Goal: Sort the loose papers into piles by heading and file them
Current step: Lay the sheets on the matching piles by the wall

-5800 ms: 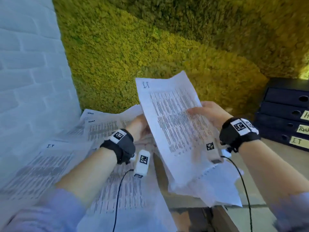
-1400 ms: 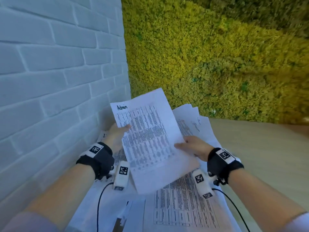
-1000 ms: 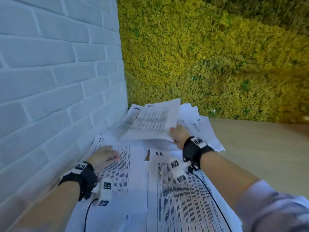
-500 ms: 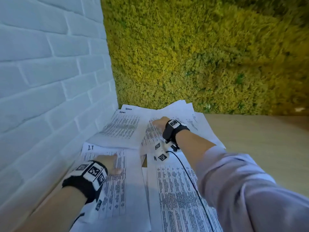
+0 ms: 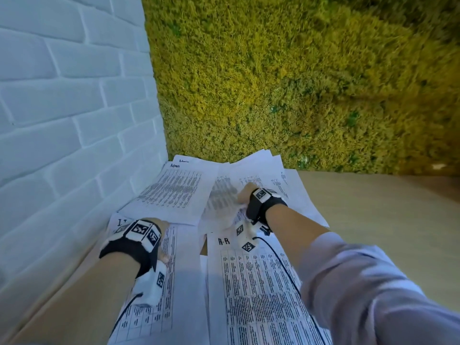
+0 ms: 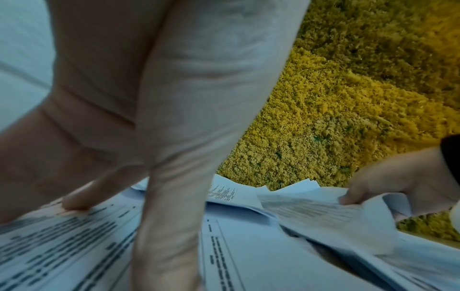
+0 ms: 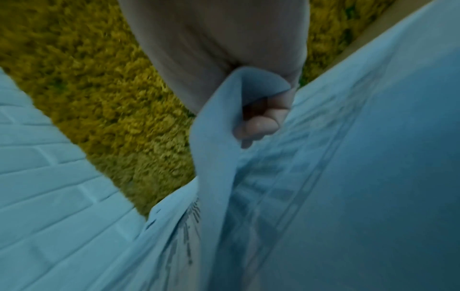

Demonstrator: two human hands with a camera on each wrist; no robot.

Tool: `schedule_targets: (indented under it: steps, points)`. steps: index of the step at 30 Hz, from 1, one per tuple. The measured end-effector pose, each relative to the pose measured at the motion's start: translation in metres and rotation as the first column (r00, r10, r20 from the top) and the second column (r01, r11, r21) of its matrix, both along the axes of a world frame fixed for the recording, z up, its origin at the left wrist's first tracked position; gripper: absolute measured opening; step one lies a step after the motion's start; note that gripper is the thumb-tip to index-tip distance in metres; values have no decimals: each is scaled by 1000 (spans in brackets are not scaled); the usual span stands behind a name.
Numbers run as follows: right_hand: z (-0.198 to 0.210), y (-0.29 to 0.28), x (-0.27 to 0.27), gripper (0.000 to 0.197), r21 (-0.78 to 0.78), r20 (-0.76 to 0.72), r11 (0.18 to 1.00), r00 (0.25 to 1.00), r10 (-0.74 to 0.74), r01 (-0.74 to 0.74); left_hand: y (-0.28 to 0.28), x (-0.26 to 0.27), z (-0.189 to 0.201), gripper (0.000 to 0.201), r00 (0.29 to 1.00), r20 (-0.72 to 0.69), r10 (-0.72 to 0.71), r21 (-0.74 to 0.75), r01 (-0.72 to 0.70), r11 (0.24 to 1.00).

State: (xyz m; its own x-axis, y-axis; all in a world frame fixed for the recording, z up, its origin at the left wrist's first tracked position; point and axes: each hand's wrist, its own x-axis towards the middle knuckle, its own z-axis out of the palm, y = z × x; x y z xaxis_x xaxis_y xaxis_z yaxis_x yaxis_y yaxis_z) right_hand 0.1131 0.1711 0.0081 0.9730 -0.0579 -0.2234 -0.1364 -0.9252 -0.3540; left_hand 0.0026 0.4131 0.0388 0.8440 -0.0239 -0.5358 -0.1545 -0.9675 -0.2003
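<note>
Where white brick wall (image 5: pixel 62 100) meets moss wall (image 5: pixel 286 83), printed sheets cover worktop (image 5: pixel 385 215). Admin pile (image 5: pixel 174 190) in that corner; I.T sheet (image 5: pixel 171 270) and A-R sheet (image 5: pixel 251 290) nearer person. Left hand (image 5: pixel 159 242) flat on I.T sheet, fingers straight. Right hand (image 5: pixel 245 195) pinches loose sheet (image 5: pixel 221 195) beside Admin pile; wrist view shows paper edge curled round fingers (image 7: pixel 259 126), head view hides grip. Heading unreadable.
</note>
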Motion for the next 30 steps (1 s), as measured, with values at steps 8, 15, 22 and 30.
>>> schedule_targets:
  steps: [8, 15, 22, 30]
  points:
    - [3, -103, 1, 36, -53, 6, 956, 958, -288, 287, 13, 11, -23, 117, 953, 157, 258, -76, -249, 966]
    - [-3, -119, -15, 102, -51, -35, 966, 967, -254, 252, 23, 15, -26, 137, 987, 57, 152, -100, -146, 984]
    - [36, -102, -50, 52, -144, -4, 979, 989, -145, 143, 24, 17, -25, 123, 995, 45, 86, -106, -81, 991]
    - [32, -78, -34, 48, -271, -52, 960, 995, -91, 74, 20, 17, -28, 119, 996, 77, 51, -30, -49, 998]
